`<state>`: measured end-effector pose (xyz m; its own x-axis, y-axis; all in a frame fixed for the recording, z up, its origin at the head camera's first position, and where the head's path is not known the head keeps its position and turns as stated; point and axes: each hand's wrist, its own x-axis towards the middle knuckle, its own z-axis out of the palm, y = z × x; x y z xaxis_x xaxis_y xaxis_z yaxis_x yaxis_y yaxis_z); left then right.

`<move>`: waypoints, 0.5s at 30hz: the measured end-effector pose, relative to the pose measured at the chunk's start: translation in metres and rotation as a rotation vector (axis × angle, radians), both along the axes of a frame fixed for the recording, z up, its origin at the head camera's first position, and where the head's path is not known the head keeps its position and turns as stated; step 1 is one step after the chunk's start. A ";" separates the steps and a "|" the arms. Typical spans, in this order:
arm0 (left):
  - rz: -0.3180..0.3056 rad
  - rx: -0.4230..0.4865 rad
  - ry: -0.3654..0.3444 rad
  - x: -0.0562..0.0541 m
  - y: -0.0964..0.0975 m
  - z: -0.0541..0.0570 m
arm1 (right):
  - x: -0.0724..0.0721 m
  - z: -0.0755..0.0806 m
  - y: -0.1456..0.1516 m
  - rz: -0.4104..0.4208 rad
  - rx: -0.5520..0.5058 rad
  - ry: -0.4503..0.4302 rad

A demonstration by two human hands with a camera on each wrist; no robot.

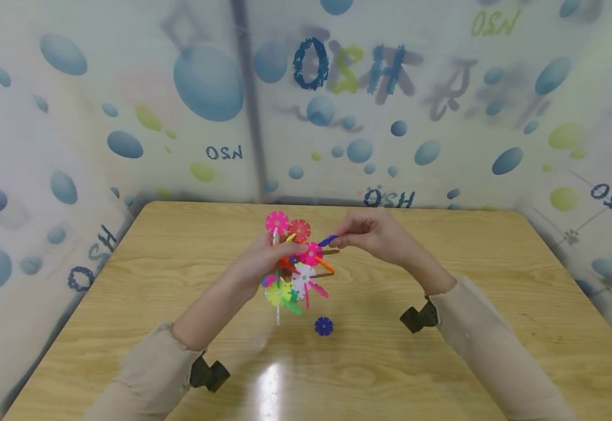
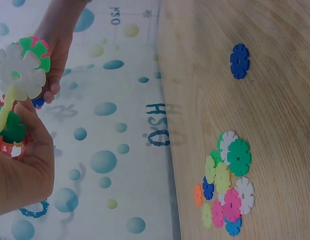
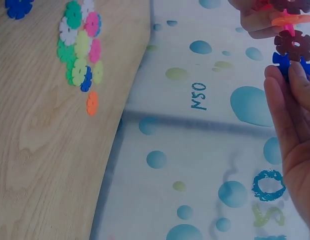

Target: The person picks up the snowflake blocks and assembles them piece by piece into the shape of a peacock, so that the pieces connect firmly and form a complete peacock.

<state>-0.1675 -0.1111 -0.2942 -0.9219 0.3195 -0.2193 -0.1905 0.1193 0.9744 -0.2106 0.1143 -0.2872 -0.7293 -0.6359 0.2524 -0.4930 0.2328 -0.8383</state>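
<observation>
My left hand (image 1: 263,257) grips a cluster of interlocked notched plastic discs (image 1: 313,254) in pink, red, white, orange, brown and other colours, raised over the table. Thumb and fingers of my right hand (image 1: 376,234) pinch a blue notched disc (image 1: 328,240) at the right side of the cluster. In the right wrist view this blue disc (image 3: 281,62) touches or overlaps a brown disc (image 3: 295,44); whether the two are slotted together I cannot tell. The left wrist view has a white disc (image 2: 17,72) at the cluster's near side. Fingers partly hide the cluster's middle.
One loose dark blue disc (image 1: 324,326) lies on the wooden table (image 1: 442,380) in front of the hands. Several loose discs (image 2: 239,157) are piled near it; the head view overlaps them with the cluster. A patterned wall (image 1: 284,128) stands behind the table's far edge.
</observation>
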 end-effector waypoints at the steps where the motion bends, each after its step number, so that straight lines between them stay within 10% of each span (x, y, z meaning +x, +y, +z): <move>1: -0.003 0.002 0.002 0.000 0.000 0.000 | 0.000 0.000 0.000 0.005 -0.014 0.001; 15: -0.056 0.010 0.007 0.003 0.005 0.004 | -0.002 -0.004 0.000 0.197 -0.135 0.143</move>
<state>-0.1644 -0.1065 -0.2901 -0.9037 0.3731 -0.2099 -0.1772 0.1203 0.9768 -0.2124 0.1142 -0.2909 -0.5454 -0.7160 0.4358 -0.6335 0.0118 -0.7736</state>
